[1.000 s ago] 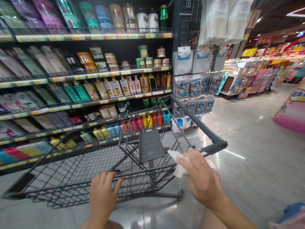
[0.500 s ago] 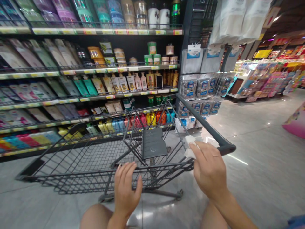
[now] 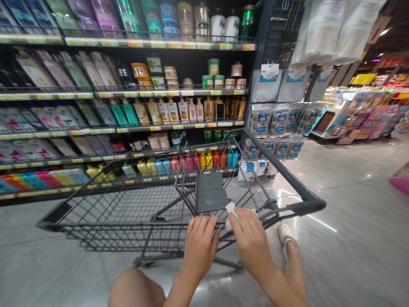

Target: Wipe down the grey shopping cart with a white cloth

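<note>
A dark grey wire shopping cart (image 3: 121, 226) stands sideways across the middle, its handle (image 3: 281, 166) at the right. My left hand (image 3: 200, 243) has its fingers curled over the cart's near top rail. Just right of it, my right hand (image 3: 251, 238), with a ring on one finger, presses a crumpled white cloth or tissue (image 3: 230, 209) to the same rail. Part of the white piece is hidden under the fingers. Beyond the hands is the grey child-seat panel (image 3: 211, 192) inside the cart.
Shelves (image 3: 159, 44) of bottles and jars rise behind the cart. Packets (image 3: 260, 119) hang at their right end. A display stand (image 3: 329, 121) is farther right. My foot in a white clog (image 3: 286, 233) is on the floor below the handle.
My left hand has moved right and closed over the rail. My right hand has moved left along the rail with the white piece, beside my left hand. The view has shifted, and my foot now shows.
</note>
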Tool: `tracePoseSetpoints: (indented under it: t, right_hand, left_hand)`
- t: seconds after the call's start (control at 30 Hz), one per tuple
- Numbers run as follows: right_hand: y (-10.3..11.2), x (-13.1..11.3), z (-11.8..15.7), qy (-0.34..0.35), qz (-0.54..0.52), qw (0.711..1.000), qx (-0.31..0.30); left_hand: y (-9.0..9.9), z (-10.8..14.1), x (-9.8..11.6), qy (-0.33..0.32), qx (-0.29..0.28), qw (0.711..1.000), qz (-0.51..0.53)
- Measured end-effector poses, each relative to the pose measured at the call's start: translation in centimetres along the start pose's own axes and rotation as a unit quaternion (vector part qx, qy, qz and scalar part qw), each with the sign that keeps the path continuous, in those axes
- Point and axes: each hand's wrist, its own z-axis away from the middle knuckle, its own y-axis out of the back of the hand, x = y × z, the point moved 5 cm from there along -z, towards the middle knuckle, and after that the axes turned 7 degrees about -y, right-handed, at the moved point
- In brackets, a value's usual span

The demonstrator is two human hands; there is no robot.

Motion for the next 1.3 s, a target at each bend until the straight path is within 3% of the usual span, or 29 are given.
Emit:
tracePoseSetpoints:
  t: [0.13, 0.27, 0.4, 0.47, 0.6, 0.73, 0.87, 1.0, 1.17, 1.3]
  right_hand:
    - [0.9, 0.2, -0.1, -0.005, -0.118, 0.993, -0.029]
    - [4.1, 2.1, -1.0, 0.004, -0.216, 0.975, -0.056]
    - [8.0, 5.6, -1.5, -0.023, -0.183, 0.982, 0.030]
    - [8.9, 7.2, -1.4, -0.055, -0.133, 0.987, 0.068]
    - [8.0, 8.4, -0.9, -0.031, -0.048, 0.998, 0.029]
    - [7.5, 9.7, -1.2, -0.003, -0.056, 0.998, 0.035]
    - [7.9, 12.2, -1.7, -0.015, -0.049, 0.996, 0.071]
    - [8.1, 13.7, -1.2, -0.085, -0.069, 0.983, 0.147]
    - [6.9, 11.6, 0.2, -0.114, -0.092, 0.963, 0.228]
    - [6.2, 9.7, 1.1, -0.119, -0.076, 0.951, 0.276]
  left_hand:
    - [-0.3, 0.1, 0.0, 0.015, -0.016, 0.999, -0.023]
    - [-0.7, 0.3, 0.0, 0.032, -0.024, 0.998, -0.051]
    - [-0.7, 0.4, -0.1, 0.045, -0.024, 0.997, -0.060]
    - [-0.5, 0.3, -0.1, 0.043, -0.024, 0.997, -0.061]
    - [0.1, 0.2, 0.0, 0.027, -0.019, 0.998, -0.053]
    - [0.5, 0.4, -0.2, 0.024, -0.012, 0.998, -0.056]
    - [0.7, 1.0, -0.5, 0.024, -0.006, 0.997, -0.068]
    - [0.8, 1.5, -0.9, 0.031, -0.017, 0.997, -0.074]
    - [1.3, 1.6, -0.8, 0.049, 0.007, 0.997, -0.056]
    - [2.0, 1.0, -0.3, 0.085, 0.068, 0.994, -0.025]
